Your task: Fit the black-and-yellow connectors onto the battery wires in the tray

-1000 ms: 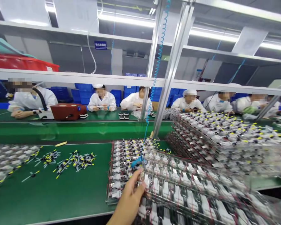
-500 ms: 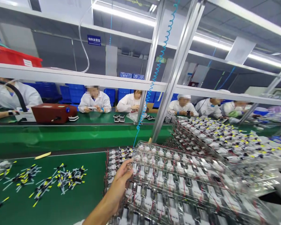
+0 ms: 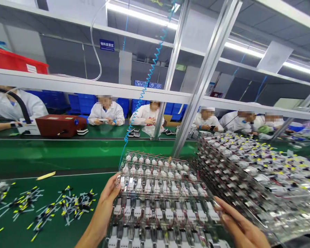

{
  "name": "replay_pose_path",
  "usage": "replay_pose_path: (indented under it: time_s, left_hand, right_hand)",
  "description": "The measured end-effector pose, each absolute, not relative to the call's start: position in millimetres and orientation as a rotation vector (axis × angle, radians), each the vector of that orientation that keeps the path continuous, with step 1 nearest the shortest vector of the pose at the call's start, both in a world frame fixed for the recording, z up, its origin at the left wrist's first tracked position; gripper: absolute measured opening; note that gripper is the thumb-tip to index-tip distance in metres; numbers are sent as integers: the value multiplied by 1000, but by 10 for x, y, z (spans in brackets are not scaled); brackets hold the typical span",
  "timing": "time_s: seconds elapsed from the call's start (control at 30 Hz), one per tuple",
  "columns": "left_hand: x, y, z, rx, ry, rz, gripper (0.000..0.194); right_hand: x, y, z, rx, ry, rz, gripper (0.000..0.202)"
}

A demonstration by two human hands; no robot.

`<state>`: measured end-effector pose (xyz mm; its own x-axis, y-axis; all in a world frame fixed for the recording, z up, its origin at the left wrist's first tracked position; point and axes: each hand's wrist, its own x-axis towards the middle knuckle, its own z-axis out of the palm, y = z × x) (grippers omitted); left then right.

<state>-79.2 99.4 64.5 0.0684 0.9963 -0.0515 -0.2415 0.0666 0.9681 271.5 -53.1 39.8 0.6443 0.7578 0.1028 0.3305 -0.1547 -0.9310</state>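
A clear plastic tray (image 3: 160, 193) full of small white parts with red wires sits at the near edge of the green bench (image 3: 54, 234), in front of the person. The left hand (image 3: 107, 203) grips the tray's left rim, fingers curled together around the edge. The right hand (image 3: 237, 224) lies at the tray's right side, fingers stretched out and close together along the rim; whether they pinch it I cannot tell.

Just to the right rises a tall stack of trays (image 3: 248, 168) of the same kind, its parts dotted with yellow. Left of the tray, loose wired pieces with yellow tips (image 3: 64, 206) lie scattered on the bench. A blue coiled cord (image 3: 144, 86) hangs down above the tray. Beyond a green conveyor belt (image 3: 67, 151), workers in white coats (image 3: 107, 112) sit in a row, with a red box (image 3: 59, 124) before them.
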Motion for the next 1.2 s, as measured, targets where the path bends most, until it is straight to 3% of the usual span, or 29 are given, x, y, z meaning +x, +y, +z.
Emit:
replay_pose_path:
  time_s: [0.17, 0.3, 0.43, 0.7, 0.93, 1.2]
  left_hand:
    - [-829, 1037, 367, 1056, 1165, 1330, 65]
    - [-825, 1048, 48, 1120, 1304, 1287, 76]
    - [-870, 1032, -168, 1247, 1384, 1153, 73]
    - [-1024, 1314, -155, 1481, 1671, 1001, 100]
    - [-1065, 1689, -2, 1687, 1541, 1015, 43]
    - [-1052, 1585, 440, 1665, 1720, 1477, 39]
  right_hand:
    - [2603, -2, 429, -1648, -848, 663, 57]
    - [2716, 183, 150, -1635, -874, 688, 45]
    - [2846, 230, -130, -1590, -853, 759, 40]
    - [2891, 166, -353, -1633, -856, 714, 54]
    - [2897, 126, -327, -1737, -922, 682, 58]
    - [3048, 131, -549, -1825, -1080, 514, 53]
